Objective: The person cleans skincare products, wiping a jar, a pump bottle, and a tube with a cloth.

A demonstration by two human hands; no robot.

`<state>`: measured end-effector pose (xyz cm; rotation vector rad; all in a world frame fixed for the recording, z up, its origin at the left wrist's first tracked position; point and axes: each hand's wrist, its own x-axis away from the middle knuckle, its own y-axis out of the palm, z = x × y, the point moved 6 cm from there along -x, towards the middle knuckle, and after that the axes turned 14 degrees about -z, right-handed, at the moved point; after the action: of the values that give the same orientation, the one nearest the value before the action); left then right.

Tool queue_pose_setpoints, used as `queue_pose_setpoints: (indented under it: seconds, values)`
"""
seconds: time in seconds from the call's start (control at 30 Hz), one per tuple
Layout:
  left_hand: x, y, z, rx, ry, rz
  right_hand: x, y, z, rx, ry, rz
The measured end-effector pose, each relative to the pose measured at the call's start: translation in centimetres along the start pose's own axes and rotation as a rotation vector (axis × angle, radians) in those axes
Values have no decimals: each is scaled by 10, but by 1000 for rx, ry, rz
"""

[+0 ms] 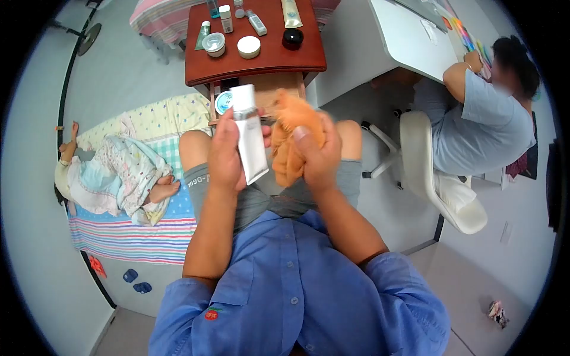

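Observation:
My left hand [226, 148] is closed round a white squeeze tube [252, 145] with a white cap, held cap up and slightly tilted. In my right hand [319, 148] is a bunched orange cloth [289, 145], gripped between thumb and fingers. Tube and cloth are side by side over my lap, the cloth a little to the right. Just beyond them a drawer [276, 83] of the red-brown nightstand [261, 66] is pulled out, with a round blue-and-white lid [223, 102] in its left part.
On the nightstand stand a clear jar [214, 44], a white jar [249, 47], a black-lidded jar [293, 38], a cream tube [291, 14] and small bottles. A person [484, 118] sits at the white desk [409, 41] on the right. Another person [119, 172] lies on a floor mat [136, 243] at left.

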<state>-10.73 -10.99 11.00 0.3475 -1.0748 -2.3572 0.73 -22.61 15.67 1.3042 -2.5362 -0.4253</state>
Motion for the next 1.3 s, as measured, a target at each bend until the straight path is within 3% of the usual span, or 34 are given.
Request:
queue_pose_setpoints:
  seconds: [0.03,0.1,0.13,0.17,0.2,0.3,0.43,0.5,0.73,0.8,0.9,1.0,1.1,1.23,1.3]
  values:
    - [3,4,-3,-68,-30,-69,-5,-4,2,0,3,-3]
    - [12,4,-12,-145,-87,-90,-15,-2,-22,339,-365,-65]
    - [18,9,-18,-191,-142,-96,-19,-5,-28,339,-365,-66]
    - [24,12,-22,-237,-198,-102,-21,7,-40,574,-437,-242]
    - [28,17,-22,-46,-263,-127,-20,21,-45,808,-506,-421]
    - [36,10,-18,-129,-345,-153,-23,21,-40,913,-493,-507]
    - [21,27,-18,-281,-171,-75,-29,23,-27,807,-413,-318]
    - [14,34,-11,-420,10,-66,-27,12,-11,392,-166,-80]
    - [22,22,2,-404,39,-80,-21,-10,-17,224,-39,52]
    - [19,14,9,-425,68,-19,-18,-14,-29,479,-163,110]
    - [18,7,22,-409,98,29,-17,-17,-28,691,-128,-36]
    - [11,8,18,-394,47,-29,-20,-4,-30,526,-55,-182]
    - [13,32,2,-582,-38,-225,-22,1,-33,395,-57,-43]
    - [20,32,-15,-375,-61,-102,-31,-3,-36,423,-241,-94]
    - [17,29,-9,-319,-87,-94,-24,19,-49,765,-391,-434]
